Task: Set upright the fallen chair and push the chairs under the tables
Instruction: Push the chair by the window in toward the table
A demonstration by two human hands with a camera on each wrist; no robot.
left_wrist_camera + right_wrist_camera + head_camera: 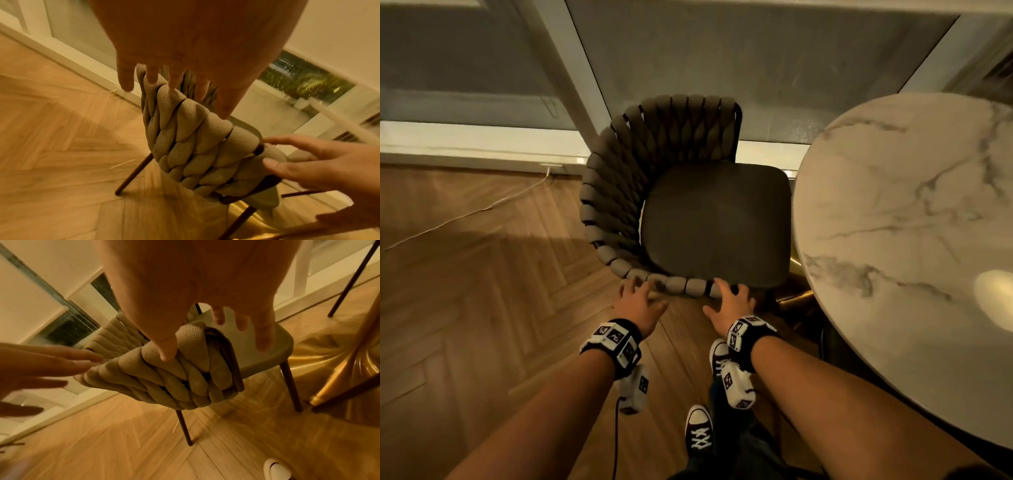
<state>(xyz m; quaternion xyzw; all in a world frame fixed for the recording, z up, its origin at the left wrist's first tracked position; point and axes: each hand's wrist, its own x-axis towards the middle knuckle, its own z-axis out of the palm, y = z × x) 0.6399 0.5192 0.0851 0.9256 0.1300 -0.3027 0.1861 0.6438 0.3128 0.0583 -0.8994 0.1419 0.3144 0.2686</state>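
Note:
A chair [715, 222] with a dark seat and a woven taupe wrap-around back [616, 192] stands upright on its legs, its seat edge close to the round marble table [911, 222] on the right. My left hand [640, 301] hovers with spread, straight fingers at the near rim of the woven back [185, 138]. My right hand [729, 301] is at the end of that rim. In the right wrist view its thumb [166, 350] lies against a woven band [154, 373] and its fingers [263, 337] reach out over the seat [273, 356]. Neither hand clasps the chair.
The table's gold pedestal base [339, 361] stands just right of the chair legs. A glass wall with white frame [571, 78] lies behind the chair. A thin white cable [465, 212] runs across the herringbone wood floor on the left. My sneakers [698, 431] stand below the hands.

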